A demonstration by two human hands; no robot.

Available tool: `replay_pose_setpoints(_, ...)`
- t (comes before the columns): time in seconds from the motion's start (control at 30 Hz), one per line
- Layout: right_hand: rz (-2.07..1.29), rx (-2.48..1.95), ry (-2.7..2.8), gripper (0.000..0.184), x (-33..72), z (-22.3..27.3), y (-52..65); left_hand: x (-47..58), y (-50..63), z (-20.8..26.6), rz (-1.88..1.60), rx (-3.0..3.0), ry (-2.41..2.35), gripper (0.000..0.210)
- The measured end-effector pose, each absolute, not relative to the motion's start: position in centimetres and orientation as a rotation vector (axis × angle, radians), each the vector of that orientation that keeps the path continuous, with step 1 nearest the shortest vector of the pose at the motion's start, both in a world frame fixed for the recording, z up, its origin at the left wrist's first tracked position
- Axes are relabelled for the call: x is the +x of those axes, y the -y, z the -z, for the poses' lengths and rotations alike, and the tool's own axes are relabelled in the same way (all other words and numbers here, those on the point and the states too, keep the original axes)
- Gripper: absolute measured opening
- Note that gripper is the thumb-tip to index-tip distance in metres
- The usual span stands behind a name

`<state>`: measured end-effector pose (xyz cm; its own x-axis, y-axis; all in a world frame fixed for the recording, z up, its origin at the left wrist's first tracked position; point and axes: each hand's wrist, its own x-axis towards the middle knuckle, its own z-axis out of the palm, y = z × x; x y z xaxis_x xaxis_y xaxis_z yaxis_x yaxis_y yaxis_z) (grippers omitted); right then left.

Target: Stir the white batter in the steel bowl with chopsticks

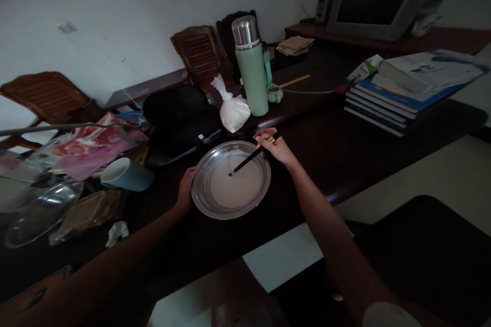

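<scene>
A round metal basin (199, 202) stands on the dark table, holding a pale, milky liquid (238, 189). At its left side, my left hand (186, 186) grips the rim, with the fingers partly hidden. My right hand (273, 144) is closed around black chopsticks (247, 161) above the far right rim. They have a gold band near the upper end and slant down to the left, with the lower tips at the liquid. Just behind the basin sits a tied clear plastic bag of white powder (235, 112).
A green thermos (251, 79) stands behind the bag, near a small green cup (274, 93). To the left are a black bag (180, 117), a blue mug (132, 174) and a clear bowl (46, 209). Stacked books (399, 92) lie at the right.
</scene>
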<state>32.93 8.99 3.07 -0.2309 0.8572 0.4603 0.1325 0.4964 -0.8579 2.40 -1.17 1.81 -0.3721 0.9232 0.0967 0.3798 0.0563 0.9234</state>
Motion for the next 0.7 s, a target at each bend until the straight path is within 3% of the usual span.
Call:
replay_pose_setpoints(0.17, -0.885, -0.813, 1.757, 0.029, 32.7, -3.2, -8.6, 1.9, 1.1, -1.3, -1.313, 1.340, -1.749, 0.034)
replay_pose_setpoints(0.33, -0.869, -0.848, 1.625, 0.041, 33.2, -3.0, -9.1, 1.7, 1.1, -0.9, -1.328, 1.343, -1.740, 0.042)
replay_pose_setpoints(0.47, -0.942, -0.739, 1.770, 0.037, 33.1, -3.2, -8.9, 1.7, 1.2, -0.8, -1.393, 1.342, -1.714, 0.046)
replay_pose_setpoints(0.7, -0.882, -0.849, 1.646, 0.041, 33.4, -3.0, -9.1, 2.4, 2.7, -4.0, -1.616, 1.718, -1.666, 0.032)
